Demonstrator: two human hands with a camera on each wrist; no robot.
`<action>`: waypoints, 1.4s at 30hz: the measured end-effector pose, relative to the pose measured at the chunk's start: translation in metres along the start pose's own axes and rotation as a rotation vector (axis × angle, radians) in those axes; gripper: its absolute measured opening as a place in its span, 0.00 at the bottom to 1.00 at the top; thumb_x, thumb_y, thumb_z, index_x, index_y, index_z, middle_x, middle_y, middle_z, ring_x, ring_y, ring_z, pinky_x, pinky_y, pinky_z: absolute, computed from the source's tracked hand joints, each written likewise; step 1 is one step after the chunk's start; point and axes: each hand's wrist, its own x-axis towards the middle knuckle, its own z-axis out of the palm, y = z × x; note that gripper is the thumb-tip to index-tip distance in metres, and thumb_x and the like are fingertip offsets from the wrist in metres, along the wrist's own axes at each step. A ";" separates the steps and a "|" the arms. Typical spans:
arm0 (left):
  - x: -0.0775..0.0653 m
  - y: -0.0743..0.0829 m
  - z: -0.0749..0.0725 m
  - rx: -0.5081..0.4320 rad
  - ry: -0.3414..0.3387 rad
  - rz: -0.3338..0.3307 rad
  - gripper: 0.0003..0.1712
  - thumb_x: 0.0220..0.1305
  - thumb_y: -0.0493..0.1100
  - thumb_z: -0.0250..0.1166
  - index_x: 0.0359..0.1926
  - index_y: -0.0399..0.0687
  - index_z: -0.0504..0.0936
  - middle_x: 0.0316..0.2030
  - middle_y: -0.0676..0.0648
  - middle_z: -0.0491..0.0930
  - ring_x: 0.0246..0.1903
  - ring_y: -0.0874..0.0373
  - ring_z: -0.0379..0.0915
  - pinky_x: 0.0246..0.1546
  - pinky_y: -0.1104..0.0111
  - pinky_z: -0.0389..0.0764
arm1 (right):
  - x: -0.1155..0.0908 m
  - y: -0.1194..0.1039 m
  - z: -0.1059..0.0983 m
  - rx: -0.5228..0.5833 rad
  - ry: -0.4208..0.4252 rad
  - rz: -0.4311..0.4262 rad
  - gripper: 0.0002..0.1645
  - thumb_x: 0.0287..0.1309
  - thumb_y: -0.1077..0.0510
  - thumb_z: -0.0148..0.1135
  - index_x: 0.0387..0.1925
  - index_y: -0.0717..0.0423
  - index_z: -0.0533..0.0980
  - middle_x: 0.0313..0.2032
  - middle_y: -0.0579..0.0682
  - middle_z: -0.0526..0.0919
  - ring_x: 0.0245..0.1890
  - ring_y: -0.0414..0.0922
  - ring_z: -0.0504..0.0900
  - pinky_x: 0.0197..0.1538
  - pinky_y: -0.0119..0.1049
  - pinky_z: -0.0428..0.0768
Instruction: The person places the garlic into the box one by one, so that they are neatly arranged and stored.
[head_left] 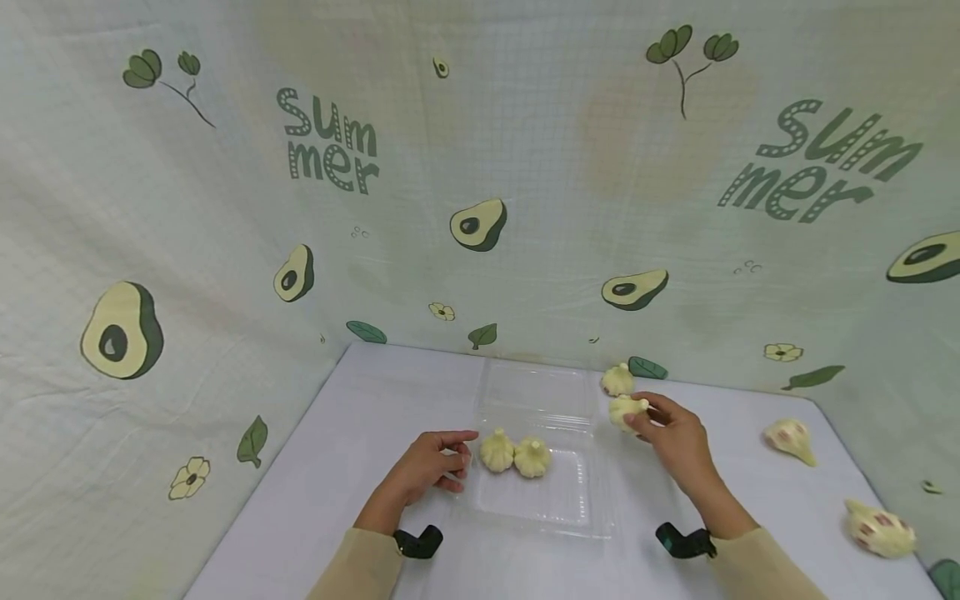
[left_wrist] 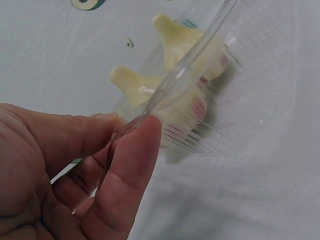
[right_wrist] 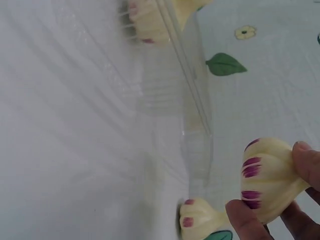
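Note:
A clear plastic container (head_left: pixel 540 528) lies open, its hinged lid (head_left: pixel 536 387) folded back toward the rear. Two pale garlic bulbs, one on the left (head_left: pixel 497 452) and one on the right (head_left: pixel 533 459), sit side by side within its left part. Thumb and finger of my left hand (head_left: pixel 433 465) pinch the container's thin rim (left_wrist: pixel 172 80) at the left. To the right of the container, my right hand (head_left: pixel 681 440) holds another garlic bulb (right_wrist: pixel 267 175) between thumb and fingers. Purple streaks mark that bulb. Just behind it another bulb (head_left: pixel 618 380) rests on the table.
Farther right on the white table (head_left: pixel 300 500) lie two more purple-marked bulbs, one toward the back (head_left: pixel 791 440) and one nearer the front (head_left: pixel 881 531). A printed cloth (head_left: pixel 540 150) with avocados and lettering hangs behind and along the sides.

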 end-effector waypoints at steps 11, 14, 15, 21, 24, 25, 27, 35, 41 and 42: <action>0.001 0.001 0.000 0.003 0.003 -0.009 0.28 0.73 0.32 0.65 0.71 0.43 0.78 0.43 0.44 0.79 0.32 0.58 0.78 0.30 0.66 0.89 | -0.018 -0.020 0.010 -0.001 -0.048 -0.029 0.28 0.69 0.52 0.71 0.65 0.59 0.76 0.67 0.64 0.76 0.67 0.65 0.77 0.47 0.32 0.89; 0.001 0.002 0.000 0.005 0.007 -0.011 0.28 0.72 0.32 0.66 0.71 0.43 0.78 0.43 0.44 0.79 0.32 0.58 0.78 0.30 0.65 0.89 | -0.022 -0.026 0.014 -0.015 -0.069 -0.032 0.28 0.70 0.52 0.70 0.65 0.58 0.76 0.69 0.64 0.75 0.67 0.65 0.77 0.49 0.36 0.90; 0.001 0.002 0.000 0.007 0.008 -0.011 0.28 0.72 0.32 0.66 0.71 0.43 0.78 0.43 0.44 0.79 0.32 0.57 0.78 0.30 0.65 0.89 | -0.024 -0.027 0.015 -0.023 -0.072 -0.035 0.27 0.70 0.52 0.70 0.65 0.58 0.77 0.70 0.63 0.74 0.68 0.65 0.77 0.50 0.38 0.90; 0.002 0.002 0.000 0.014 0.014 -0.012 0.28 0.72 0.32 0.66 0.71 0.43 0.79 0.43 0.44 0.79 0.32 0.57 0.78 0.30 0.65 0.89 | -0.033 -0.034 0.026 -0.078 -0.084 -0.057 0.22 0.70 0.51 0.71 0.60 0.55 0.80 0.66 0.63 0.80 0.65 0.65 0.80 0.56 0.53 0.88; 0.003 0.003 0.000 0.017 0.015 -0.012 0.28 0.72 0.31 0.66 0.71 0.43 0.79 0.43 0.44 0.79 0.32 0.57 0.78 0.30 0.65 0.89 | -0.035 -0.034 0.032 -0.072 -0.099 -0.065 0.20 0.68 0.54 0.72 0.58 0.53 0.82 0.62 0.61 0.83 0.61 0.62 0.83 0.56 0.50 0.88; 0.003 0.003 0.000 0.018 0.016 -0.012 0.28 0.72 0.31 0.66 0.71 0.43 0.79 0.43 0.44 0.79 0.32 0.57 0.78 0.30 0.65 0.89 | -0.036 -0.034 0.034 -0.065 -0.106 -0.068 0.20 0.67 0.54 0.72 0.58 0.53 0.82 0.61 0.61 0.84 0.60 0.61 0.84 0.56 0.49 0.88; 0.003 0.004 0.000 0.019 0.017 -0.012 0.28 0.72 0.31 0.66 0.71 0.43 0.79 0.43 0.44 0.79 0.32 0.57 0.78 0.30 0.66 0.89 | -0.037 -0.033 0.039 -0.064 -0.116 -0.078 0.19 0.66 0.55 0.73 0.57 0.52 0.83 0.60 0.60 0.84 0.57 0.58 0.86 0.55 0.47 0.89; 0.000 0.005 0.002 0.023 0.017 -0.016 0.28 0.72 0.32 0.66 0.71 0.43 0.78 0.43 0.44 0.79 0.32 0.57 0.78 0.30 0.66 0.89 | -0.039 -0.026 0.050 -0.099 -0.133 -0.150 0.18 0.64 0.58 0.74 0.55 0.53 0.85 0.55 0.56 0.88 0.56 0.56 0.86 0.57 0.50 0.87; -0.001 0.005 0.003 0.019 0.013 -0.023 0.28 0.72 0.31 0.65 0.71 0.43 0.78 0.43 0.44 0.78 0.32 0.57 0.78 0.30 0.66 0.89 | -0.042 -0.022 0.056 -0.146 -0.111 -0.188 0.15 0.62 0.58 0.76 0.51 0.52 0.86 0.52 0.52 0.90 0.57 0.55 0.85 0.61 0.56 0.82; -0.001 0.005 0.003 0.018 0.013 -0.024 0.28 0.72 0.31 0.65 0.71 0.43 0.78 0.43 0.44 0.78 0.32 0.57 0.78 0.30 0.66 0.89 | -0.043 -0.021 0.057 -0.150 -0.111 -0.184 0.15 0.62 0.58 0.76 0.51 0.51 0.86 0.52 0.52 0.90 0.57 0.55 0.85 0.62 0.56 0.81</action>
